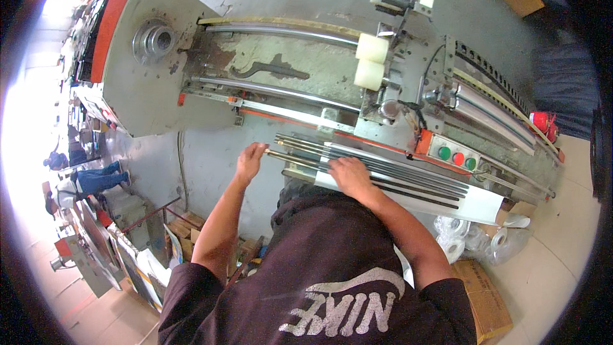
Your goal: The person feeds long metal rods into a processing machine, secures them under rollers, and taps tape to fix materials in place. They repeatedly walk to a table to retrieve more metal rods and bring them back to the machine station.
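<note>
Several slim dark rods (408, 177) lie side by side in front of me, with brass-coloured ends toward the left. Under them is a long white sheet or board (472, 201). At the left end of one rod, my left hand (251, 161) is closed, thumb and fingers pinching its tip. My right hand (350, 174) lies over the same group further along, its fingers bent round a rod; its fingertips are partly hidden, so which rod it grips is hard to make out.
Beyond the rods stands a long grey machine with a round chuck (153, 41), steel rails (281, 92), white rollers (370, 61) and a button panel (452, 155). A curved dark tool (271, 70) rests on its bed. Plastic-wrapped rolls (452, 236) and a cardboard box (482, 297) sit at right.
</note>
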A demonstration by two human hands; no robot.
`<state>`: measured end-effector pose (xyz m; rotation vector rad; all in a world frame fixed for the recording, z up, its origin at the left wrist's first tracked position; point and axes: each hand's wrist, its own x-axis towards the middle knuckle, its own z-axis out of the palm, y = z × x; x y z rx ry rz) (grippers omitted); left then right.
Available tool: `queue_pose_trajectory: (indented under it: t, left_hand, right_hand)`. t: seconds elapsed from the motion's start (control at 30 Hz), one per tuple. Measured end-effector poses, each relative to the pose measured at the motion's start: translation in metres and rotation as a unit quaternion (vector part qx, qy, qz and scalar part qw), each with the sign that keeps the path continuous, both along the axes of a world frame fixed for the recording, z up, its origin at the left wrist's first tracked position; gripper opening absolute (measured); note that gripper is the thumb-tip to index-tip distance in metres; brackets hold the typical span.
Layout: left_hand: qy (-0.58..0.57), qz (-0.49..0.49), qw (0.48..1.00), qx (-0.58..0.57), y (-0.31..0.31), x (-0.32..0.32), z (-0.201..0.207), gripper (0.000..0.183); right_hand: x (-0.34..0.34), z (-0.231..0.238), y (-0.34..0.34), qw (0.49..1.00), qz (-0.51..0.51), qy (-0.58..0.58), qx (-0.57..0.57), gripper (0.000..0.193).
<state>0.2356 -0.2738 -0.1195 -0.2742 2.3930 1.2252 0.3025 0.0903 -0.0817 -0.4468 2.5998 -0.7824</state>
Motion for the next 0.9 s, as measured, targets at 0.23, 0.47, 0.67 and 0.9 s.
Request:
queue_pose_trajectory:
  t: [0.23, 0.47, 0.67, 0.9]
  left_hand:
    - [0.073, 0.043, 0.996, 0.043, 0.038, -0.016, 0.104, 0.043]
    - [0.089, 0.0, 0.979, 0.181, 0.111, -0.09, 0.159, 0.026]
    - [0.121, -0.015, 0.965, 0.23, 0.172, -0.158, 0.178, 0.02]
    - [0.115, -0.028, 0.967, 0.228, 0.212, -0.2, 0.155, 0.019]
  right_hand:
    - [-0.021, 0.047, 0.011, 0.965, -0.073, -0.107, -0.23, 0.034]
    - [-0.064, 0.163, 0.084, 0.981, -0.114, 0.138, -0.074, 0.023]
    - [-0.132, 0.175, 0.141, 0.928, -0.133, 0.347, -0.017, 0.023]
    - [-0.168, 0.126, 0.169, 0.924, -0.178, 0.337, 0.003, 0.024]
